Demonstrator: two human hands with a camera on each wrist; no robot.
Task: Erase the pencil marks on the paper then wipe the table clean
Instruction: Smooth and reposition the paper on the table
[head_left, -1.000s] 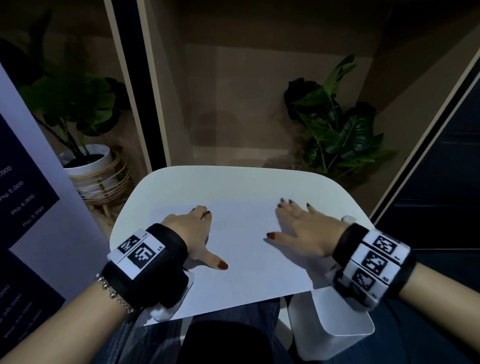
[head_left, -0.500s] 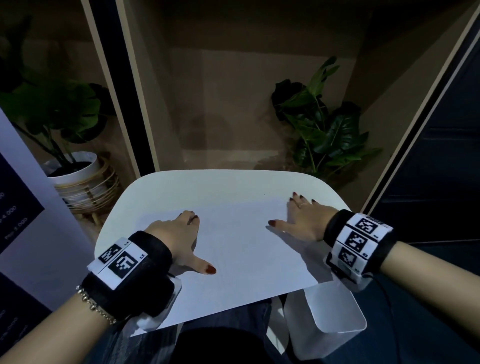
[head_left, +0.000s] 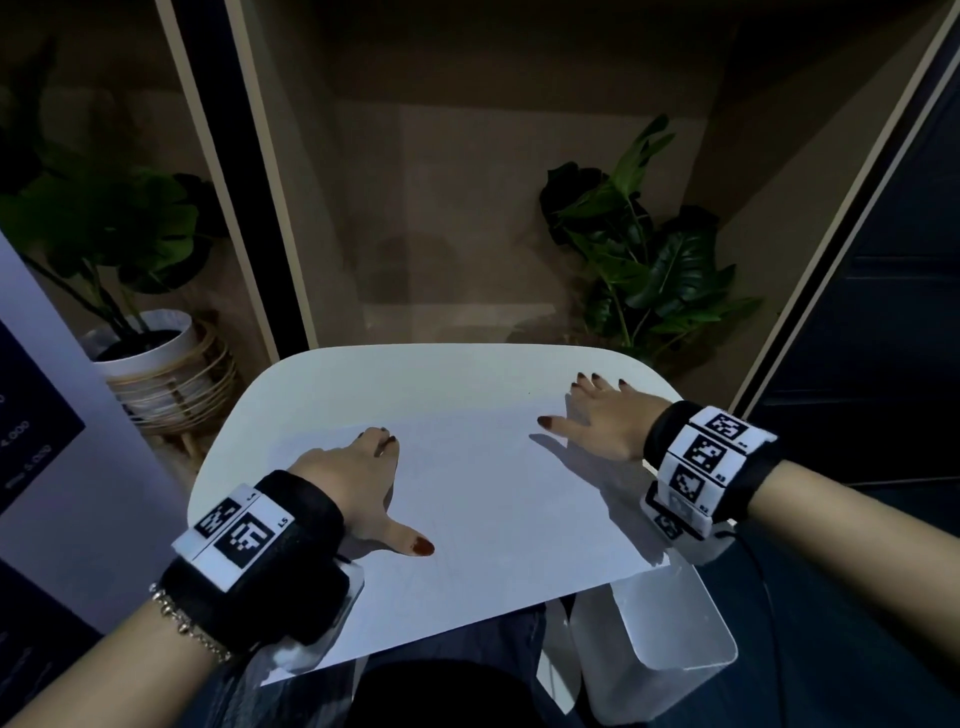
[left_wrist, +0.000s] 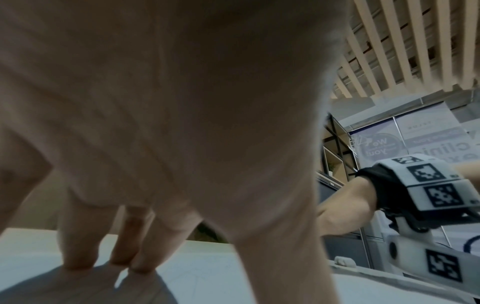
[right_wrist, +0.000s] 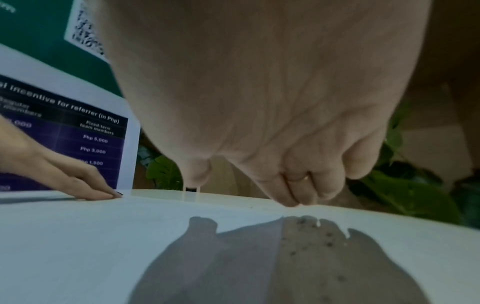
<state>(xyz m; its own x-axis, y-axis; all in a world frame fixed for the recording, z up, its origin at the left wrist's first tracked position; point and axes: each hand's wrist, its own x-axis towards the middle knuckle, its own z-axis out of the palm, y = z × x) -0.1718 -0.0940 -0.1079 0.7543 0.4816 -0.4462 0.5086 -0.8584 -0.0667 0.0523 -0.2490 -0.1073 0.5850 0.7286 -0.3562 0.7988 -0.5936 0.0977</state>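
A white paper sheet (head_left: 493, 499) lies on the white table (head_left: 415, 374), and it overhangs the near edge. My left hand (head_left: 363, 483) lies flat on the sheet's left part, thumb spread toward me. My right hand (head_left: 602, 415) rests flat at the sheet's far right corner, its fingertips (right_wrist: 293, 197) touching the tabletop past the paper's edge. Dark crumbs (right_wrist: 311, 236) speckle the table in the shadow under that hand. Both hands hold nothing. In the left wrist view the left fingers (left_wrist: 78, 246) press down on the surface. Any pencil marks are too faint to make out.
A white bin (head_left: 675, 623) stands below the table's right near corner. A potted plant (head_left: 145, 353) sits on the floor at left, another plant (head_left: 649, 260) behind the table at right. A printed poster (head_left: 31, 467) stands close on the left.
My right hand has slid away from me toward the paper's far right corner. The left hand has stayed flat in place.
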